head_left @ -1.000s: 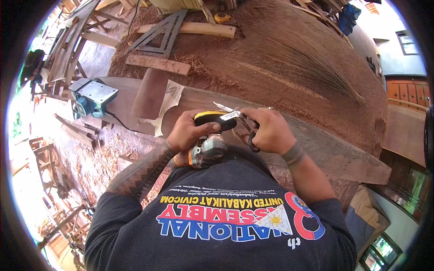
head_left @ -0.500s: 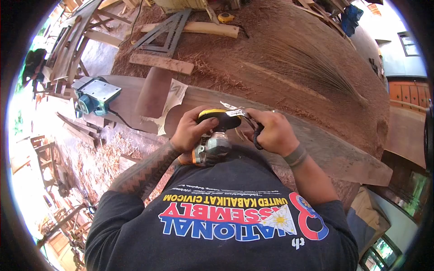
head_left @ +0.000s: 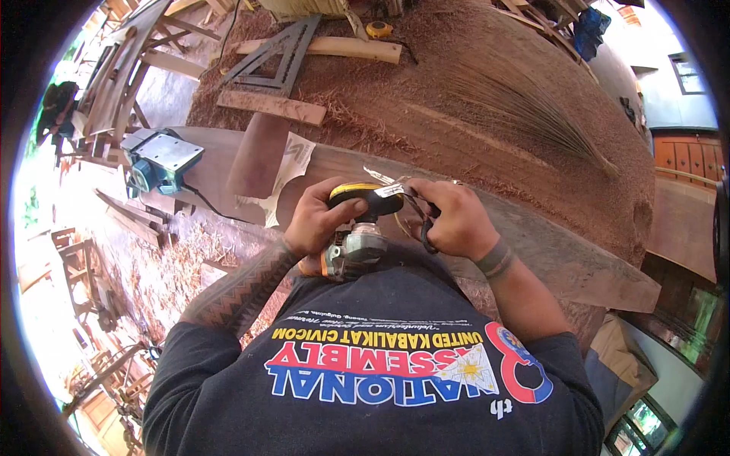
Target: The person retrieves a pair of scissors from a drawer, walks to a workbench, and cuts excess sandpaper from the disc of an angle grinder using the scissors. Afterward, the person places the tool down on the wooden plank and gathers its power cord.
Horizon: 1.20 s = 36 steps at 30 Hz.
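My left hand grips the round black and yellow disc of a power sander, thumb on the near side. The sander's grey and orange body rests against my shirt. Scissors are in my right hand, its fingers wrapped round their dark handles. Their tip area is at the disc's right edge, beside a white printed paper strip. Behind the disc lies a long wooden plank, with a brown sandpaper sheet and a torn printed piece on its left part.
An upturned teal electric planer sits on the plank's left end, its cord trailing right. Beyond are a metal square, wood strips, a yellow tape measure and a stick broom among shavings. A person stands far left.
The view has shifted slightly since the first frame. The paper strip and scissors have moved a little at the disc's edge, while both hands keep their holds.
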Tool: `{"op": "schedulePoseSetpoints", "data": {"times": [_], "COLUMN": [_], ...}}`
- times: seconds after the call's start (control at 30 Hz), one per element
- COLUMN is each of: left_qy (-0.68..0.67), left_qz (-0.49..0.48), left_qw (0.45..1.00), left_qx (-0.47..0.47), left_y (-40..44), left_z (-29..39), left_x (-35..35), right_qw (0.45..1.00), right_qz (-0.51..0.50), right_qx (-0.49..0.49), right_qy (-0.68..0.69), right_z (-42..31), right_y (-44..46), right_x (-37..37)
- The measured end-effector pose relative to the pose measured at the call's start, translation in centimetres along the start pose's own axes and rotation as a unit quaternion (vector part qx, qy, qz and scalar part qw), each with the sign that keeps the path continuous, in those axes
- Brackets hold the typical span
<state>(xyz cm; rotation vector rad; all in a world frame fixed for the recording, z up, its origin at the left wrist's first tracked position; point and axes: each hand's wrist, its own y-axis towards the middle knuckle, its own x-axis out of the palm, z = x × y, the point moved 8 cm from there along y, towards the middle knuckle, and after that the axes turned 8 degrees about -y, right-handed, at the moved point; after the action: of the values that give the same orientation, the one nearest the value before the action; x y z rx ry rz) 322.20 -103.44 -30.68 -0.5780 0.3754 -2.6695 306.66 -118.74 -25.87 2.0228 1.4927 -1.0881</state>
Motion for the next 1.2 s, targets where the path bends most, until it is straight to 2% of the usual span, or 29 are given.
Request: {"op": "schedulePoseSetpoints", "data": {"times": [0.2, 0.3, 0.4, 0.5, 0.6, 0.8, 1.0, 1.2], "left_qy": [0.04, 0.042, 0.005, 0.043, 0.02, 0.039, 0.049, 0.032], "left_qz": [-0.024, -0.021, -0.017, -0.011, -0.011, -0.004, -0.001, 0.0], "left_qw": [0.998, 0.999, 1.0, 0.999, 1.0, 0.999, 0.999, 0.999], "left_qx": [-0.038, -0.009, -0.018, -0.01, 0.008, -0.004, -0.005, -0.003], "left_y": [0.1, 0.2, 0.0, -0.2, -0.1, 0.0, -0.2, -0.4], "left_z": [-0.6, -0.2, -0.2, 0.5, 0.6, 0.3, 0.4, 0.6], "left_x": [0.6, 0.7, 0.5, 0.4, 0.7, 0.5, 0.4, 0.6], "right_qw": [0.995, 0.998, 0.991, 0.99, 0.998, 0.998, 1.0, 0.998], "right_qz": [0.072, 0.022, -0.002, -0.01, -0.021, -0.041, -0.024, -0.034], "right_qx": [-0.053, 0.02, 0.043, 0.002, 0.002, 0.019, -0.008, 0.044], "right_qy": [-0.031, 0.057, 0.124, 0.141, 0.052, 0.033, 0.013, -0.013], "right_z": [-0.5, -0.1, 1.4, 1.3, 1.3, 0.9, 0.4, -0.1], "right_y": [0.5, 0.9, 0.5, -0.4, -1.1, -1.0, -1.0, -1.3], "right_x": [-0.5, -2.0, -2.4, -2.0, -0.9, -0.4, -0.8, -0.3]}}
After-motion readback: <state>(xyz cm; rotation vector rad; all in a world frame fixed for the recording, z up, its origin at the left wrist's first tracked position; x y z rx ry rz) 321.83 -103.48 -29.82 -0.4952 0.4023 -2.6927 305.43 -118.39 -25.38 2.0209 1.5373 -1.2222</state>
